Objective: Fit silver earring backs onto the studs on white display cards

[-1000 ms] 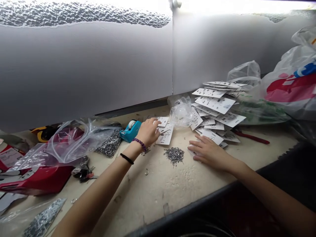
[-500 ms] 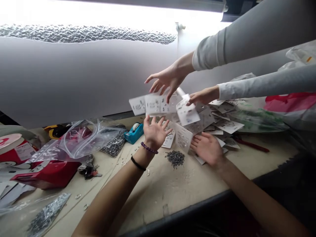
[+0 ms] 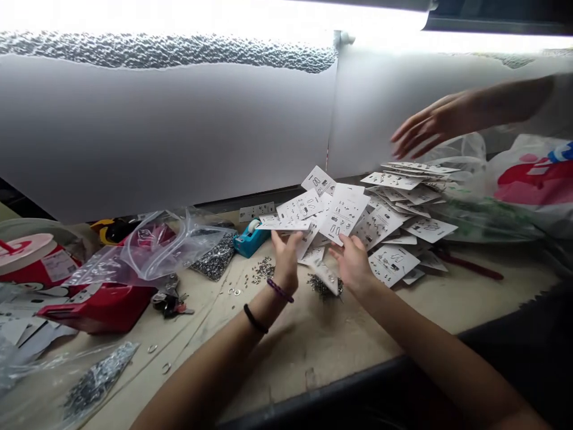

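Observation:
Several white cards (image 3: 299, 206) with small printed shapes and earrings lie in a loose, overlapping heap in front of me. My left hand (image 3: 285, 257) is at the heap's left front, its fingers and thumb gripping the edge of a card that lies nearly flat. At the front, my right hand (image 3: 353, 260) pinches the lower edge of another card (image 3: 347, 209). One card (image 3: 326, 276) tilts down between my hands, partly covering a small pile of dark metal pieces (image 3: 319, 288).
A person's hand (image 3: 432, 126) hovers above a taller card stack (image 3: 403, 179) at the right. Left are a blue tape dispenser (image 3: 250, 239), a bag of metal pieces (image 3: 213, 257), keys (image 3: 168, 303) and a red container (image 3: 101, 310). Red-handled pliers (image 3: 472, 266) lie right.
The other person's hands have drawn back to the right, one out of view. The cards have dropped into a heap, and both my hands have closed on cards. The view has shifted slightly.

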Action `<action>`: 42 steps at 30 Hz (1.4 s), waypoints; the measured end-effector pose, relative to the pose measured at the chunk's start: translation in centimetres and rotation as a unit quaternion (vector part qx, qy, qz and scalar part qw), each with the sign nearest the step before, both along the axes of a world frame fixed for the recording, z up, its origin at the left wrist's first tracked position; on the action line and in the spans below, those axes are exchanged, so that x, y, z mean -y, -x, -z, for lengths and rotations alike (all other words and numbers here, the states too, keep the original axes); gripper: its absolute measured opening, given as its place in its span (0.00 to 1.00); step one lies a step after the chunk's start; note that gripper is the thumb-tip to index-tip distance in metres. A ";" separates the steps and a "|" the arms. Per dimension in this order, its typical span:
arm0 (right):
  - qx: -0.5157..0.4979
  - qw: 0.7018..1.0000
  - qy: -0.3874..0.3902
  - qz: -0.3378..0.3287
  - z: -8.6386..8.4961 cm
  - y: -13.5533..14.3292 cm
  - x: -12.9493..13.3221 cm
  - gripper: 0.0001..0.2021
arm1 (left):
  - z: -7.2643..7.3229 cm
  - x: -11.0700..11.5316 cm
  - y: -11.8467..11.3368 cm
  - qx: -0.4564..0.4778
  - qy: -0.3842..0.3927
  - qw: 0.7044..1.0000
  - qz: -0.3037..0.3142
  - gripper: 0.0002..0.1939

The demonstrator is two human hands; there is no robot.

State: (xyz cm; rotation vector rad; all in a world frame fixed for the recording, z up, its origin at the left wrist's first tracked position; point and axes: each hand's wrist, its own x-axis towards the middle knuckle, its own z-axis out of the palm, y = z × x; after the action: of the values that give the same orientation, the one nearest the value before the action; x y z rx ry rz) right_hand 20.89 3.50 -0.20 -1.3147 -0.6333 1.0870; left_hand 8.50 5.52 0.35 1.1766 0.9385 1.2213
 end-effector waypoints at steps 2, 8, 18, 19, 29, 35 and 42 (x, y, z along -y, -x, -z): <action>-0.011 1.000 0.008 0.022 -0.3 0.8 -1.0 0.14 | 0.2 1.9 -1.2 -0.027 -0.029 0.999 -0.002 0.42; 0.016 1.000 0.005 -0.005 -0.9 0.7 -1.4 0.09 | 0.6 3.9 -3.0 -0.144 -0.079 0.984 0.074 0.37; 0.261 0.962 -0.032 -0.080 -1.1 -7.0 2.1 0.20 | 0.9 8.2 0.9 -0.500 -0.396 0.690 0.342 0.41; 0.337 0.939 -0.035 -0.050 -1.2 -8.0 2.3 0.22 | 1.3 8.6 0.9 -0.525 -0.409 0.666 0.337 0.40; 0.798 0.596 -0.001 0.085 -1.8 -12.1 0.4 0.25 | 0.6 8.2 1.0 -0.563 -0.462 0.630 0.270 0.21; 0.807 0.587 0.009 0.061 -1.9 -12.0 0.3 0.20 | 1.1 8.2 1.6 -0.595 -0.441 0.610 0.282 0.20; 0.682 0.728 -0.047 0.052 -3.1 -11.9 0.9 0.29 | 0.4 8.6 1.8 -0.545 -0.503 0.625 0.244 0.15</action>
State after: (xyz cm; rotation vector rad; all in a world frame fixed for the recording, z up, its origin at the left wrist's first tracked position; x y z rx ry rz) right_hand 32.80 2.57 2.86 -1.9060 -1.6131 -0.2388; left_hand 6.66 -3.08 -0.03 3.0503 0.5445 0.3586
